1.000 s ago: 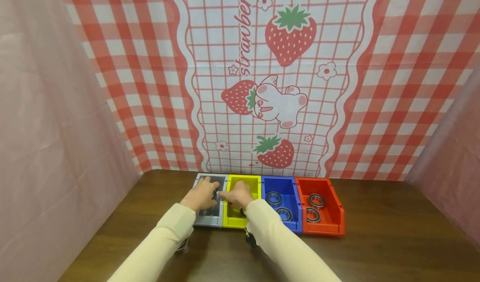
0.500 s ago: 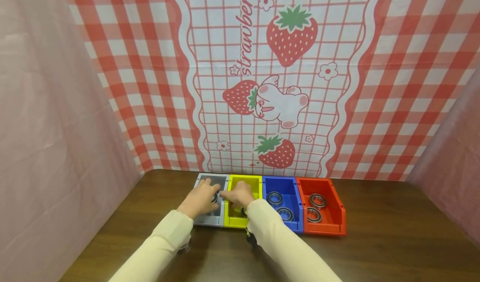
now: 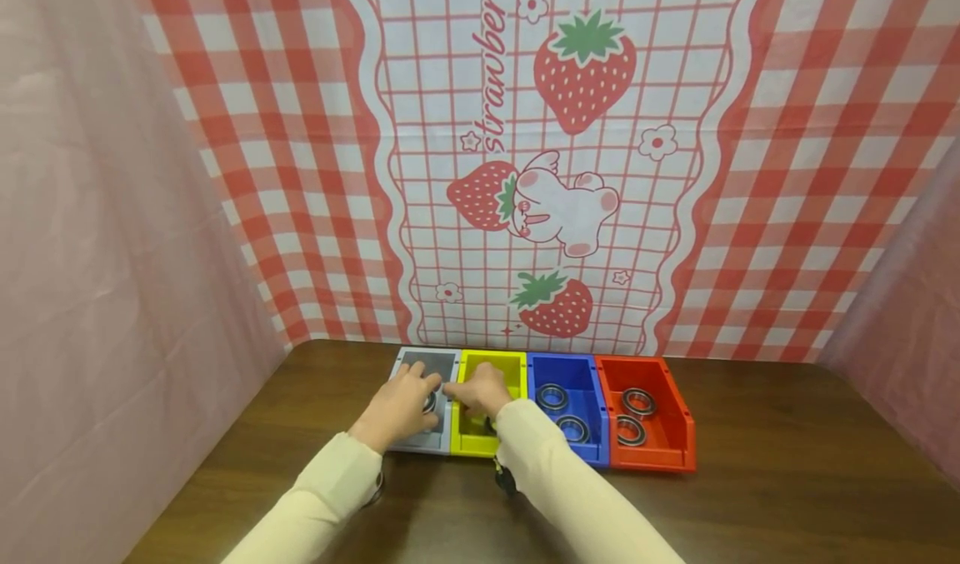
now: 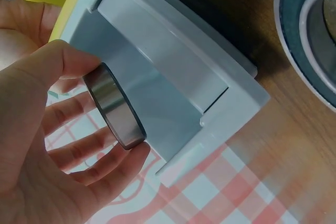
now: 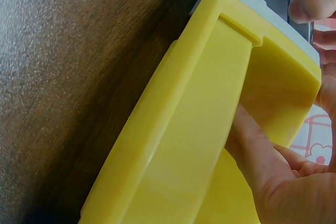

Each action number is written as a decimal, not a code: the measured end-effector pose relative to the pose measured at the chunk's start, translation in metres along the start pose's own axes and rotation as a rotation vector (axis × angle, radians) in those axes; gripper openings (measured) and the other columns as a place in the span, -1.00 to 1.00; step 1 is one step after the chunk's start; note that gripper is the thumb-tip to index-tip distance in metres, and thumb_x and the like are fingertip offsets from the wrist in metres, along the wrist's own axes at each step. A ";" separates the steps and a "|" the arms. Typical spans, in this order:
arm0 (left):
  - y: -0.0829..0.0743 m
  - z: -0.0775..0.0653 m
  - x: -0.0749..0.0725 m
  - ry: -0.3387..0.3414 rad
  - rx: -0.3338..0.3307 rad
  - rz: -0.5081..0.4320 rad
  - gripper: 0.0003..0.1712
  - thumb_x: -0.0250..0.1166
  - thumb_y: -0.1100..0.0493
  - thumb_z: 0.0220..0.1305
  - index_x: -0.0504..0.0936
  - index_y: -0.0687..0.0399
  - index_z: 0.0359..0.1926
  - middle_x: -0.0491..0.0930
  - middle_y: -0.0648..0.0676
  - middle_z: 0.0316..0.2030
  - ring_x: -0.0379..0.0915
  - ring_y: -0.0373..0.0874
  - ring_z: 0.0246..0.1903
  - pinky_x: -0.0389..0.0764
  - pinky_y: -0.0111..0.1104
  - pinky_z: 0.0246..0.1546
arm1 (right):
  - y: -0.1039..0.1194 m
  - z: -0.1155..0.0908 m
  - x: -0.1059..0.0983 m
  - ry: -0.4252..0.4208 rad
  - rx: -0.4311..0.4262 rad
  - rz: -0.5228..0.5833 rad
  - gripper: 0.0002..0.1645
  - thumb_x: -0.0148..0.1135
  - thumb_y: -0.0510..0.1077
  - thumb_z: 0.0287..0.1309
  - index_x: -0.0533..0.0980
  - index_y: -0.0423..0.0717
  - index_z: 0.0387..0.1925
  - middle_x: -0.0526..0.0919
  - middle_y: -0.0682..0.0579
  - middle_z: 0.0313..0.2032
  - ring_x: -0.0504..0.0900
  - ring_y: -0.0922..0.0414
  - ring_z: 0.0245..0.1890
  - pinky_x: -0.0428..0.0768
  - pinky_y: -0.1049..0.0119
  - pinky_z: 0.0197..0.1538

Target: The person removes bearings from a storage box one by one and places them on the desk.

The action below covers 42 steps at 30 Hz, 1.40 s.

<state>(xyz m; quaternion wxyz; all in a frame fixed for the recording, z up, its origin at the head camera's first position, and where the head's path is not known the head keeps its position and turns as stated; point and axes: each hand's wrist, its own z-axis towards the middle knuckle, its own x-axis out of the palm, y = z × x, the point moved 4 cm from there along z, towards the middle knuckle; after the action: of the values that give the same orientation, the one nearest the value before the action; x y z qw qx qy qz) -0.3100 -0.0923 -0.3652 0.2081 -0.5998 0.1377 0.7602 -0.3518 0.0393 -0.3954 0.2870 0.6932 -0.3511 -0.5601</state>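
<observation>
My left hand [image 3: 401,401] pinches a steel ball bearing [image 4: 115,106] between thumb and fingertips over the grey bin [image 3: 442,431]. In the left wrist view the bearing is tilted on edge. My right hand [image 3: 483,389] is at the yellow bin [image 3: 472,445], one finger stretched toward the wall shared with the grey bin. In the right wrist view a digit [image 5: 249,135] reaches inside the yellow bin, behind its front wall. Whether this hand holds anything I cannot tell. Another bearing [image 3: 491,425] shows partly in the yellow bin beneath the right hand.
To the right stand a blue bin [image 3: 581,401] and a red bin [image 3: 667,431], each with two bearings. One more bearing [image 4: 289,24] lies on the wooden table [image 3: 787,464], partly behind the left sleeve in the head view. A checked strawberry cloth [image 3: 555,214] hangs behind the bins.
My left hand has shifted slightly toward me and left, the bearing still in its fingers. The right hand keeps its place at the yellow bin.
</observation>
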 end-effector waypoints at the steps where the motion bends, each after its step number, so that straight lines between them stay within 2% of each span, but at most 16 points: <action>1: -0.001 -0.001 0.000 -0.008 0.005 0.003 -0.52 0.50 0.09 -0.04 0.58 0.18 -0.10 0.55 0.23 -0.17 0.50 0.19 -0.12 0.63 -0.08 -0.16 | 0.000 0.000 0.000 -0.001 -0.001 -0.001 -0.51 0.42 0.03 0.00 0.49 -0.31 -0.28 0.59 -0.11 -0.43 0.70 0.02 -0.46 0.69 0.22 -0.28; 6: -0.004 -0.009 0.000 -0.035 0.016 0.017 -0.54 0.51 0.08 -0.07 0.59 0.19 -0.15 0.51 0.18 -0.27 0.45 0.08 -0.25 0.61 -0.12 -0.21 | -0.002 -0.002 0.001 -0.002 -0.004 -0.019 -0.51 0.41 0.05 0.00 0.50 -0.30 -0.30 0.60 -0.11 -0.44 0.69 0.04 -0.49 0.68 0.23 -0.29; 15: -0.008 -0.025 0.002 -0.084 0.052 -0.004 -0.55 0.51 0.11 -0.14 0.58 0.18 -0.21 0.48 0.13 -0.34 0.37 0.01 -0.36 0.57 -0.18 -0.33 | -0.005 -0.005 0.003 0.000 -0.009 -0.027 -0.55 0.42 0.04 -0.03 0.51 -0.28 -0.39 0.62 -0.10 -0.49 0.69 0.04 -0.49 0.69 0.21 -0.27; 17: -0.009 -0.027 0.001 -0.079 0.053 -0.018 -0.58 0.50 0.13 -0.14 0.56 0.16 -0.23 0.47 0.12 -0.35 0.35 -0.02 -0.37 0.55 -0.19 -0.37 | -0.005 -0.005 0.003 -0.003 -0.009 -0.028 -0.55 0.42 0.05 -0.03 0.50 -0.28 -0.39 0.61 -0.10 -0.49 0.69 0.04 -0.50 0.69 0.21 -0.28; 23: -0.016 -0.033 -0.004 -0.014 0.043 -0.104 -0.63 0.45 0.15 -0.05 0.58 0.13 -0.19 0.47 0.11 -0.28 0.37 -0.04 -0.25 0.56 -0.18 -0.27 | -0.004 -0.003 0.002 -0.011 -0.015 -0.003 -0.55 0.43 0.04 -0.03 0.50 -0.28 -0.41 0.61 -0.11 -0.48 0.70 0.03 -0.48 0.69 0.22 -0.30; 33: -0.023 -0.040 -0.012 0.004 0.082 -0.125 -0.62 0.46 0.15 -0.06 0.58 0.10 -0.18 0.43 0.05 -0.32 0.33 -0.11 -0.30 0.49 -0.26 -0.32 | -0.001 -0.001 -0.001 -0.024 -0.019 0.008 -0.51 0.45 0.04 -0.06 0.48 -0.29 -0.36 0.60 -0.12 -0.44 0.72 -0.01 -0.45 0.69 0.17 -0.25; 37: -0.025 -0.045 -0.012 0.025 0.106 -0.145 -0.63 0.45 0.16 -0.09 0.58 0.11 -0.19 0.44 0.05 -0.32 0.34 -0.12 -0.30 0.47 -0.31 -0.35 | -0.001 -0.001 -0.001 -0.027 -0.030 0.013 -0.52 0.45 0.03 -0.08 0.48 -0.29 -0.36 0.60 -0.14 -0.41 0.74 -0.01 -0.44 0.69 0.18 -0.26; 42: -0.026 -0.053 -0.006 0.013 0.163 -0.173 -0.65 0.43 0.19 -0.17 0.59 0.13 -0.26 0.45 0.02 -0.38 0.33 -0.23 -0.39 0.43 -0.47 -0.44 | -0.002 -0.002 -0.001 -0.010 -0.025 0.030 -0.43 0.44 0.02 -0.07 0.47 -0.37 -0.21 0.62 -0.22 -0.28 0.75 -0.04 -0.40 0.69 0.15 -0.19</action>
<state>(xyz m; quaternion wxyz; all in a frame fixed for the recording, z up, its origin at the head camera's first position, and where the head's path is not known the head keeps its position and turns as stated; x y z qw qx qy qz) -0.2513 -0.0950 -0.3709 0.3202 -0.5953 0.1479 0.7219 -0.3494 0.0419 -0.3958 0.3022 0.6814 -0.3561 -0.5635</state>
